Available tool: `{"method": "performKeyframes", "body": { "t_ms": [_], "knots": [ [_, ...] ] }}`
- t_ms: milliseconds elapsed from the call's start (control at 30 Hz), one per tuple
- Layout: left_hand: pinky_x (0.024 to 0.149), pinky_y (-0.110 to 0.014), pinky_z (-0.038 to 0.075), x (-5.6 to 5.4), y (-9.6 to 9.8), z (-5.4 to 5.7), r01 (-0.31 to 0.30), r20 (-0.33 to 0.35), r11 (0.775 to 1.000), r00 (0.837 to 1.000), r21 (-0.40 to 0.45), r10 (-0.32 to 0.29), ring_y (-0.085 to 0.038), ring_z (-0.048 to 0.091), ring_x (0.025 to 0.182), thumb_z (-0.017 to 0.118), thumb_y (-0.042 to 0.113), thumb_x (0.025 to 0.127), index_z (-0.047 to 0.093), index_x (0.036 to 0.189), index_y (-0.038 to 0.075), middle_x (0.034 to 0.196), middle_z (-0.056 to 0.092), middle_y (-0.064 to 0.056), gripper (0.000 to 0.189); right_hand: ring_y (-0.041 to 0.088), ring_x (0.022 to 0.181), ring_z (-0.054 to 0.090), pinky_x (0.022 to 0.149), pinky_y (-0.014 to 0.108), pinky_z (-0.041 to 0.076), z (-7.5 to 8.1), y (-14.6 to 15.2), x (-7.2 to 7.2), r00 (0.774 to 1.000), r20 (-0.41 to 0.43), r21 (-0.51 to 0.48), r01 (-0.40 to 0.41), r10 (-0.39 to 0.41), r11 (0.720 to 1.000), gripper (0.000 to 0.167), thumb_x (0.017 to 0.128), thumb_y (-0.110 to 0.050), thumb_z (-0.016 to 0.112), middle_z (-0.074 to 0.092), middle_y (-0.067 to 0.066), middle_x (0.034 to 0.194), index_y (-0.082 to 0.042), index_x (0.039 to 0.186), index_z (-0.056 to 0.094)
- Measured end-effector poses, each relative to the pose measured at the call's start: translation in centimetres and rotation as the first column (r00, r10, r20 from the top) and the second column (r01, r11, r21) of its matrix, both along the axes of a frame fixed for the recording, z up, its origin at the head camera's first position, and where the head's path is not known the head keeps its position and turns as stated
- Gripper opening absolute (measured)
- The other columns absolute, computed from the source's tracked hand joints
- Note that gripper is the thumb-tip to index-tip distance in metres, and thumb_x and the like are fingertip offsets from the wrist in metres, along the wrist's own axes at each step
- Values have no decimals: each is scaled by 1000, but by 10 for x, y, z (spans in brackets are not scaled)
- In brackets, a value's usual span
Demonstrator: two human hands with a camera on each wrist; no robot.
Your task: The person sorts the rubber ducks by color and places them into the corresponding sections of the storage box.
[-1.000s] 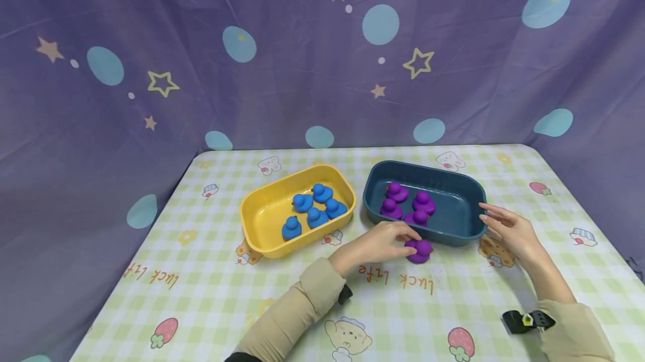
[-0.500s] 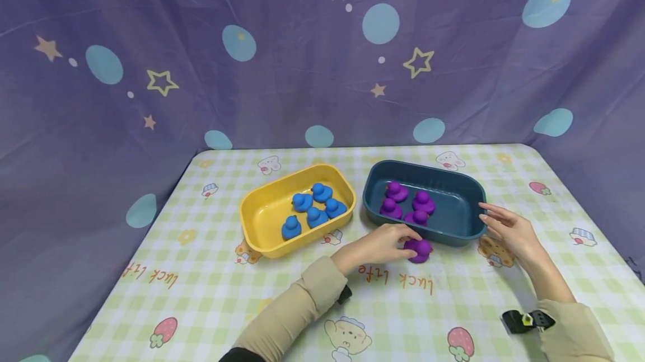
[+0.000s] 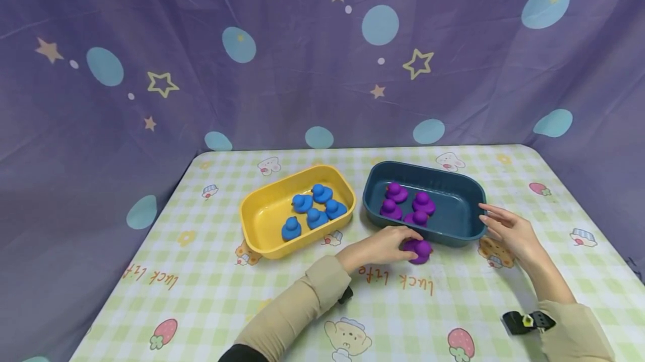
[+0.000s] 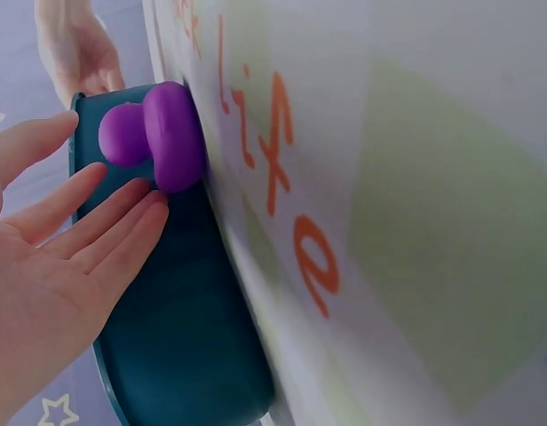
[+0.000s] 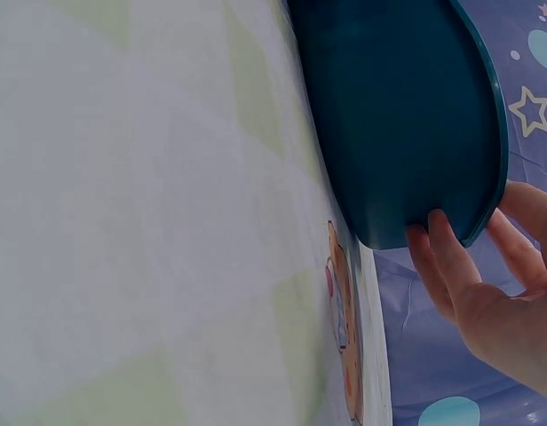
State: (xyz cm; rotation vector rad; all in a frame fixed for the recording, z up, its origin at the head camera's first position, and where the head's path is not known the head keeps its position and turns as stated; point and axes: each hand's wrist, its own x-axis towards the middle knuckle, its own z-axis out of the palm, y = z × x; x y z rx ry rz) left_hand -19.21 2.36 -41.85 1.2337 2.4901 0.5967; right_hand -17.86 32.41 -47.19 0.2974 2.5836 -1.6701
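A purple toy duck (image 3: 420,250) sits on the tablecloth just in front of the dark teal tray (image 3: 459,208). My left hand (image 3: 384,245) is at the duck's left side in the head view. In the left wrist view, that left hand (image 4: 65,240) has its fingers loosely extended, fingertips close by the purple duck (image 4: 158,138). At the tray's right end is my right hand (image 3: 515,234). The right wrist view shows the right hand's fingertips (image 5: 438,217) against the end wall of the teal tray (image 5: 398,106), fingers spread. Several purple ducks (image 3: 424,203) lie inside the tray's left half.
To the left stands a yellow tray (image 3: 262,205) with several blue toy ducks (image 3: 317,217) in it. Both trays stand on a green-checked tablecloth (image 3: 211,289). A purple curtain (image 3: 302,82) hangs behind the table.
The left forearm has shifted very slightly to the right. Ducks, trays and the right hand stay where they were.
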Motion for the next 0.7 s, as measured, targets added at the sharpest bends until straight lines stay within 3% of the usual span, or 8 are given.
{"method": "performKeyframes", "body": {
  "t_ms": [467, 700],
  "knots": [
    [93, -14, 33, -5, 7, -7, 14, -3, 1000, 1000, -4, -14, -9, 46, 114, 55, 25, 88, 53, 121, 11, 122, 53, -2, 36, -11, 89, 44, 71, 13, 47, -4, 0, 1, 997, -71, -47, -30, 27, 998, 59, 83, -49, 51, 28, 27, 134, -20, 133, 41],
    [92, -13, 34, -6, 10, -10, 16, -6, 1000, 1000, -24, -16, -7, 47, 112, 54, 26, 88, 52, 122, 13, 121, 54, 0, 36, -12, 88, 44, 71, 13, 47, -4, 0, 2, 997, -71, -21, -26, 24, 999, 60, 83, -50, 51, 30, 26, 133, -18, 133, 41]
  ]
}}
